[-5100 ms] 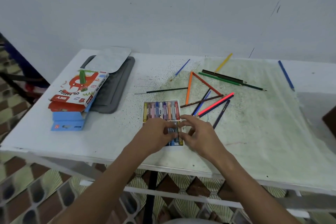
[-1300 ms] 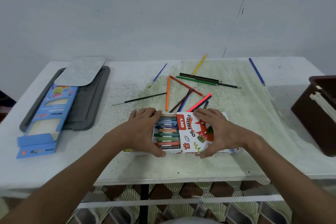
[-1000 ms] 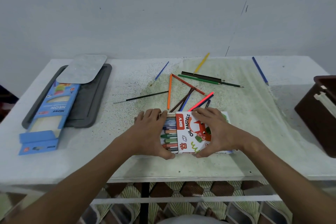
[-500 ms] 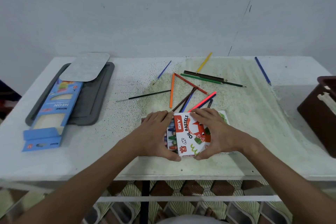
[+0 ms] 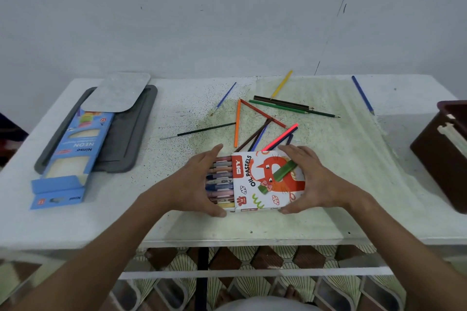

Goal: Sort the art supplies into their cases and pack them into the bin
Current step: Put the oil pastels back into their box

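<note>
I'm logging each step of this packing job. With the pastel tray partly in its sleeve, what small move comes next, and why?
Probably push the tray further right with the left hand while the right hand steadies the oil pastel sleeve: a strip of pastels shows outside the sleeve's open end.

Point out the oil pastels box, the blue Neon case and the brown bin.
oil pastels box [image 5: 267, 180], head view: printed top face.
blue Neon case [image 5: 75, 149], head view: its front panel.
brown bin [image 5: 439, 156], head view: its near side wall.

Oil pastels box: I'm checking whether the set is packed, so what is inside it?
Inside the oil pastels box, a tray of pastels still sticks out its left end. The box hides the tray's remainder.
</note>
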Demonstrator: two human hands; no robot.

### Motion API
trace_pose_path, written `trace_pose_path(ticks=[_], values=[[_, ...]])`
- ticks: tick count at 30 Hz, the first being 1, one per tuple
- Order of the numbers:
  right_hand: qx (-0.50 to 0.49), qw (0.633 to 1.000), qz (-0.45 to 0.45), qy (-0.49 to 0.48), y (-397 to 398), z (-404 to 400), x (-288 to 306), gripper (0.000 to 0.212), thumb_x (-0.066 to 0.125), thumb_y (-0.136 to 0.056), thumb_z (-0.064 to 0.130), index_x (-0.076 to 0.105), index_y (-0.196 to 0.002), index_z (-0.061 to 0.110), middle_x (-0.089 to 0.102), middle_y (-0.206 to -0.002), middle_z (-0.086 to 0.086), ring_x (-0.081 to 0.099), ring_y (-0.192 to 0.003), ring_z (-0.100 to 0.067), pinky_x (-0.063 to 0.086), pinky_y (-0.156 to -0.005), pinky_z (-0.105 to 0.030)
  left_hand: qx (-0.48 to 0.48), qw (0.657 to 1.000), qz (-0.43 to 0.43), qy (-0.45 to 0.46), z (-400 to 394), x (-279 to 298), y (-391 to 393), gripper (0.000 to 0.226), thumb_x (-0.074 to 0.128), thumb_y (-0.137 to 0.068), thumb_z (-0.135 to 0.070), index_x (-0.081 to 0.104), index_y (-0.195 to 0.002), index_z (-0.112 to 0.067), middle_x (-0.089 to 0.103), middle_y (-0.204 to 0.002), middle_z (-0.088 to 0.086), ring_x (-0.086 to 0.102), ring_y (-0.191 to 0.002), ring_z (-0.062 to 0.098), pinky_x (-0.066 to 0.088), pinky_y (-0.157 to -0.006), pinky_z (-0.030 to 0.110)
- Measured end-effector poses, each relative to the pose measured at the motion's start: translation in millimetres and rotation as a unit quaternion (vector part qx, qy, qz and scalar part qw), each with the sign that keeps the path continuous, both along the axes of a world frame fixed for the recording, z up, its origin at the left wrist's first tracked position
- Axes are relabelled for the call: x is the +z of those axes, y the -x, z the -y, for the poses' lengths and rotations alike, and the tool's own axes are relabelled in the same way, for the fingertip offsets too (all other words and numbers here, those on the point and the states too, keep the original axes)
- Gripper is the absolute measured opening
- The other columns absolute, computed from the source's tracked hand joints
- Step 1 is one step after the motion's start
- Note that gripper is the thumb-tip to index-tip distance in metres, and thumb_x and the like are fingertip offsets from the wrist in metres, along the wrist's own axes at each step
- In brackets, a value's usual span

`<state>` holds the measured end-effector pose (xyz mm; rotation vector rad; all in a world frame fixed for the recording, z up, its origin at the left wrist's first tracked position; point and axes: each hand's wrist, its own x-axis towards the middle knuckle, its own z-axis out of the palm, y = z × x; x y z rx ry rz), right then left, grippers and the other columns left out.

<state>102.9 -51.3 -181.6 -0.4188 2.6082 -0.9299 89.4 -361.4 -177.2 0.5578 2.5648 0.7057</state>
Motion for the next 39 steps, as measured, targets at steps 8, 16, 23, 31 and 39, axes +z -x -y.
trace_pose_path(ticks=[8,16,23,31,39], values=[[-0.004,1.0,-0.014,0.008,-4.3,3.0,-1.9,0.128,0.089,-0.048,0.054,0.006,-0.146,0.044,0.0,-0.149,0.029,-0.012,-0.142,-0.002,0.007,-0.115,-0.04,0.004,1.0,-0.015,-0.022,-8.3,-1.0,-3.2,0.14,0.084,-0.048,-0.064,-0.011,-0.147,-0.04,0.007,-0.156,-0.009,0.012,-0.143,0.015,0.024,-0.115,0.044],[-0.08,0.992,0.005,0.094,-20.8,-18.6,-14.0,0.134,0.093,-0.044,0.049,0.005,-0.146,0.048,0.02,-0.151,0.016,0.018,-0.141,-0.007,0.023,-0.117,-0.045,0.145,0.984,0.05,-0.09,13.1,-3.5,-11.4,0.129,0.079,-0.05,-0.068,0.006,-0.15,-0.034,0.053,-0.111,-0.016,0.053,-0.101,0.001,0.043,-0.08,0.021],[-0.102,0.981,0.0,0.163,-22.3,-12.0,-21.7,0.132,0.094,-0.046,0.043,0.009,-0.147,0.045,0.046,-0.138,0.011,0.051,-0.122,-0.008,0.045,-0.104,-0.042,0.188,0.956,0.057,-0.218,-7.0,1.0,-11.1,0.104,0.083,-0.07,-0.028,0.014,-0.149,-0.035,0.069,-0.102,-0.005,0.068,-0.089,0.009,0.057,-0.08,0.031],[-0.116,0.983,-0.021,0.143,-24.9,-2.7,-26.2,0.129,0.092,-0.044,0.051,0.01,-0.145,0.051,0.039,-0.142,0.012,0.043,-0.128,-0.012,0.042,-0.105,-0.046,0.189,0.946,0.041,-0.26,-23.5,1.7,-18.2,0.085,0.07,-0.079,-0.01,0.025,-0.146,-0.032,0.073,-0.098,-0.011,0.068,-0.09,0.005,0.055,-0.077,0.021],[-0.079,0.996,-0.027,0.025,-19.0,-3.6,-13.3,0.137,0.089,-0.044,0.055,0.0,-0.148,0.04,-0.007,-0.157,0.018,-0.005,-0.143,-0.007,0.009,-0.116,-0.044,0.254,0.94,0.055,-0.221,-19.6,2.7,-9.9,0.039,0.064,-0.08,-0.011,0.063,-0.117,-0.02,0.074,-0.089,-0.004,0.071,-0.082,0.012,0.058,-0.081,0.038]])
